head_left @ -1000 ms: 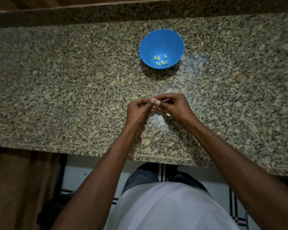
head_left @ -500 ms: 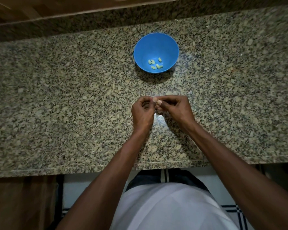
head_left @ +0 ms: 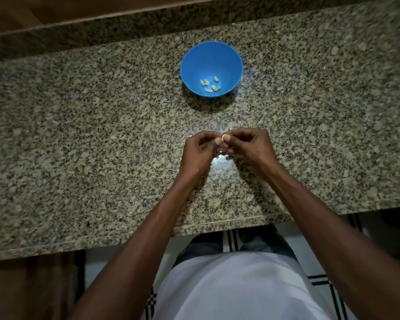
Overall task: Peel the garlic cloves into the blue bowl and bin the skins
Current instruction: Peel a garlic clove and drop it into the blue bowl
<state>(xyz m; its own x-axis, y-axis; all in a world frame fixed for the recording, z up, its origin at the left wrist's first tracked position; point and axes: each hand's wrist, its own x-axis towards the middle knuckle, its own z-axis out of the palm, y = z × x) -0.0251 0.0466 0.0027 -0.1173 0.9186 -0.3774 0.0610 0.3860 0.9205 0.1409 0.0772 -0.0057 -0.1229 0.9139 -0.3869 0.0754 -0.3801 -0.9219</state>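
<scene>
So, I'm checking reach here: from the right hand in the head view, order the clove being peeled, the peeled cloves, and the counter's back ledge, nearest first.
From the right hand:
1. Clove being peeled: pinched at its fingertips, between both hands.
2. Peeled cloves: ahead, in the blue bowl.
3. Back ledge: beyond the bowl.

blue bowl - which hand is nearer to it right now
Neither clearly. The left hand and right hand meet at a garlic clove pinched between them, both well short of the blue bowl on the near side; the left sits more directly below it, the right slightly offset.

Fingers hide most of clove.
</scene>
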